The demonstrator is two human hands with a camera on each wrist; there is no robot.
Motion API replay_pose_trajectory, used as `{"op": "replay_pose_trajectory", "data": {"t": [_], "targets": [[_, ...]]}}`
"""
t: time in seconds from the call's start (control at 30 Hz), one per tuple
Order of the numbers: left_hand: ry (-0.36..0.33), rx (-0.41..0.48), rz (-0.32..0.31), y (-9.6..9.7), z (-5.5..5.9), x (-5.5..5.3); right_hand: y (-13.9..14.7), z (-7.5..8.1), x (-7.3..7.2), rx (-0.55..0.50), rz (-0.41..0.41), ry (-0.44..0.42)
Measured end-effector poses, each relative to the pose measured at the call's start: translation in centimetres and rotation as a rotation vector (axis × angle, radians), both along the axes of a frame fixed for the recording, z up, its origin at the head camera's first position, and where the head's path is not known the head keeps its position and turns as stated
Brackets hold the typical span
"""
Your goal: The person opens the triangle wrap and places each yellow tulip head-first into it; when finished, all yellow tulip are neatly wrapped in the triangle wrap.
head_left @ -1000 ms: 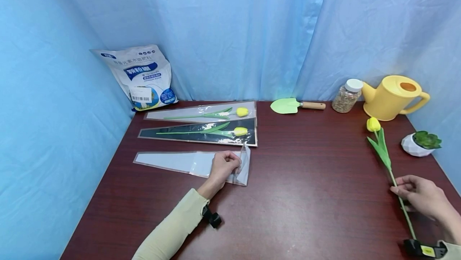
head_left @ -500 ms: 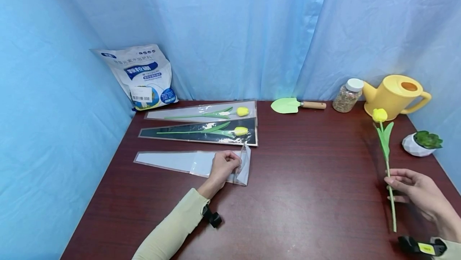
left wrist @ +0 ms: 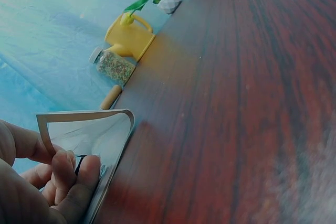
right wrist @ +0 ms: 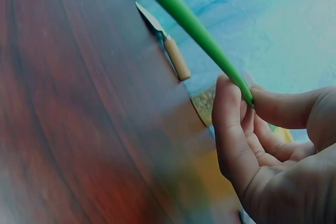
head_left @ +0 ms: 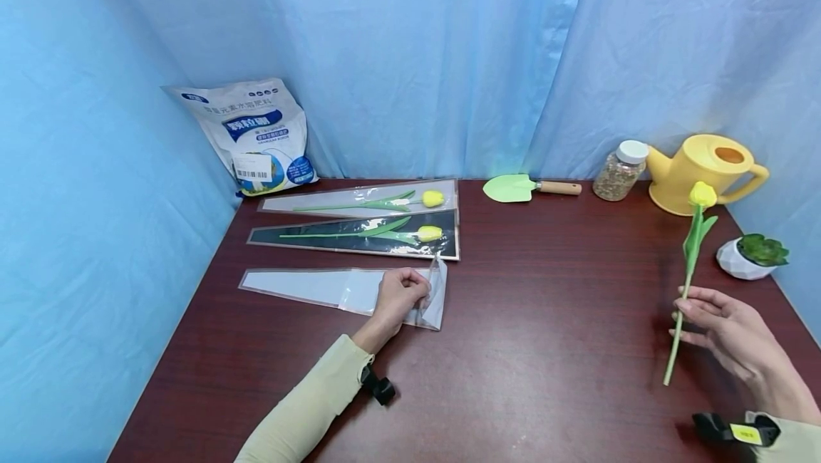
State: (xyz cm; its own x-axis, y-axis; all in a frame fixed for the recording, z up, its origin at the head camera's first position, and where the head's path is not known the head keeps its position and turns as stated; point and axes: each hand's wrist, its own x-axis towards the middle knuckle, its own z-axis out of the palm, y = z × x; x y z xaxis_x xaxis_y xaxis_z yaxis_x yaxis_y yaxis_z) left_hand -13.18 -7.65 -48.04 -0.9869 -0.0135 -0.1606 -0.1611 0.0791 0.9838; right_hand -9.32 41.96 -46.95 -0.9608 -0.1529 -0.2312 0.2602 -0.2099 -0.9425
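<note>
My left hand [head_left: 399, 299] pinches the upper layer at the wide end of a clear-fronted, white-backed flower sleeve [head_left: 295, 286]. In the left wrist view the sleeve's mouth [left wrist: 86, 116] gapes, its top edge lifted by the fingers. At the right, my right hand [head_left: 737, 331] holds a yellow tulip [head_left: 703, 195] by its green stem [right wrist: 184, 17], between thumb and fingertips. The bloom points toward the back, and the stem's cut end angles toward the front left. Behind the first sleeve lie a black sleeve [head_left: 266, 236] and another white sleeve [head_left: 276, 204], each with a yellow tulip inside.
A white fertilizer bag [head_left: 256, 139] stands at the back left. Along the back edge are a green trowel [head_left: 509, 189], a jar of granules [head_left: 618, 174] and a yellow watering can [head_left: 683, 178]. A potted succulent [head_left: 747, 260] sits at the right edge of the table [head_left: 545, 349].
My right hand has moved left and slightly back, turning the tulip so its bloom swings right and its stem end swings left. The left hand stays on the sleeve.
</note>
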Motion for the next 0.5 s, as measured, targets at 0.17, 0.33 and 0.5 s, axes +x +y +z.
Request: {"op": "replay_pose_trajectory", "data": {"t": [0.17,0.33,0.5], "targets": [[0.004,-0.011,0.002,0.0,0.1,0.0,-0.4,0.2,-0.5,-0.298,0.066,0.041],[0.006,-0.014,0.003,0.0,0.1,0.0,-1.5,0.5,-0.9,-0.470,0.084,0.045],[-0.008,-0.007,0.004,0.0,0.2,0.1,-2.9,0.7,-1.3,-0.548,0.069,0.060]]}}
